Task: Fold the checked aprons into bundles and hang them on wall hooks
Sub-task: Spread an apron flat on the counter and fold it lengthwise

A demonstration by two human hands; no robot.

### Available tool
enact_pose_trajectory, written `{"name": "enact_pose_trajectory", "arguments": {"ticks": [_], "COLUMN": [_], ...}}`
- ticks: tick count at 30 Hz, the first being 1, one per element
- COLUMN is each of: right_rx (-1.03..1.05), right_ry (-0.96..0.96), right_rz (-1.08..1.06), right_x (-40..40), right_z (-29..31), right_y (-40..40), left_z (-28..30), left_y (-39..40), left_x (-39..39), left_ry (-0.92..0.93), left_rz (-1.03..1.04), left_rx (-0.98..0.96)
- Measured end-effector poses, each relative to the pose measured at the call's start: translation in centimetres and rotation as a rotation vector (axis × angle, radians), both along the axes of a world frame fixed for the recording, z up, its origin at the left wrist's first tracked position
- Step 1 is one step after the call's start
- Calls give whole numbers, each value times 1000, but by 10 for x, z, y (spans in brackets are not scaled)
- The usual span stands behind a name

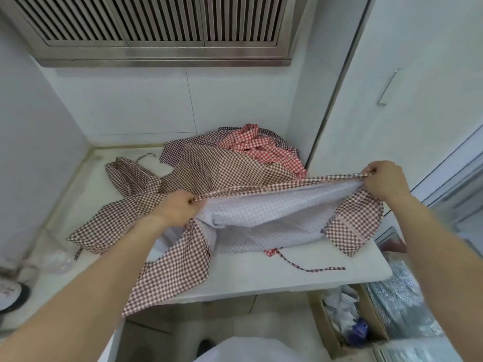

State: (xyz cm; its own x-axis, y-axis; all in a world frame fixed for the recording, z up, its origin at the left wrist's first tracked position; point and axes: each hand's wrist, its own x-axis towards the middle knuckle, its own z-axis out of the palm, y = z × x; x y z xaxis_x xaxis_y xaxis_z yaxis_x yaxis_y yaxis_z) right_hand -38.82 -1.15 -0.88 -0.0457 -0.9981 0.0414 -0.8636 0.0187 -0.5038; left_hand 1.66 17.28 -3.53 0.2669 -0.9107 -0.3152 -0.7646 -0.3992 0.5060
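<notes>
A brown-and-white checked apron [264,215] is stretched above the white counter [261,278], its pale lining facing me. My left hand [177,209] pinches one end of its top hem and my right hand [384,182] pinches the other end, higher up. The hem runs taut between them. The apron's lower part drapes over the counter's front edge, and a thin tie string [311,269] lies on the counter. Behind it lie another brown checked apron [209,165] and a crumpled red checked apron [264,150]. No wall hooks are in view.
A metal vent hood [156,30] hangs above the tiled back wall. A white cabinet door with a handle [386,87] stands to the right. A cardboard box [347,325] with plastic and scraps sits on the floor at lower right. Plates [10,293] lie at far left.
</notes>
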Motion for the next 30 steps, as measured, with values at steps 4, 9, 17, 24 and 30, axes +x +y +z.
{"name": "enact_pose_trajectory", "arguments": {"ticks": [4, 9, 17, 24, 30], "right_rx": [40, 351, 172, 142, 160], "right_ry": [27, 452, -258, -243, -108], "right_rz": [-136, 125, 841, 719, 722], "right_x": [-26, 31, 153, 137, 119], "right_z": [-18, -25, -48, -59, -40], "right_y": [6, 40, 128, 116, 96], "left_z": [-13, -19, 3, -28, -19], "left_y": [3, -5, 15, 34, 42], "left_x": [-13, -42, -101, -72, -67], "left_ry": [550, 596, 614, 481, 643], "left_rz": [626, 787, -34, 15, 187], "left_rx": [-252, -168, -161, -280, -235]}}
